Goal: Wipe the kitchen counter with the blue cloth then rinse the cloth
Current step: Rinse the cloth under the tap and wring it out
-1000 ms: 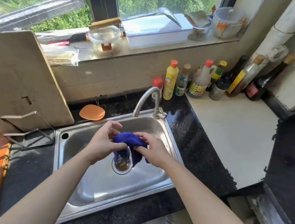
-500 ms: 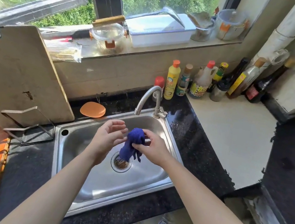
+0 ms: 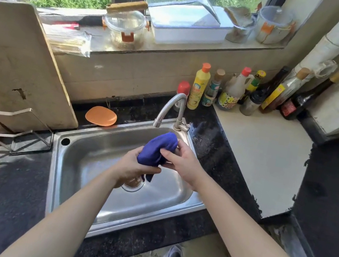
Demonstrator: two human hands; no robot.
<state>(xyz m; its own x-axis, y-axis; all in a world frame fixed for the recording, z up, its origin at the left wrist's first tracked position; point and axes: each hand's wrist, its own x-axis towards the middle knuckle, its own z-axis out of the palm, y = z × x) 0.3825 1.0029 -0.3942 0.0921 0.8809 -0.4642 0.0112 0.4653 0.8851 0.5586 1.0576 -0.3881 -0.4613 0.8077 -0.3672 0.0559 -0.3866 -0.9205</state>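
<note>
Here, my left hand (image 3: 133, 168) and right hand (image 3: 183, 163) both curl round the blue cloth (image 3: 158, 149) above the sink (image 3: 86, 184); a loose twist could drop it.

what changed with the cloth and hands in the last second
The left hand, which had let go half a second ago, took a new grip on the lower end of the blue cloth. The right hand kept pinching the upper end and raised it slightly toward the faucet spout. Unchanged: cloth over the sink, no water visibly running.
</note>
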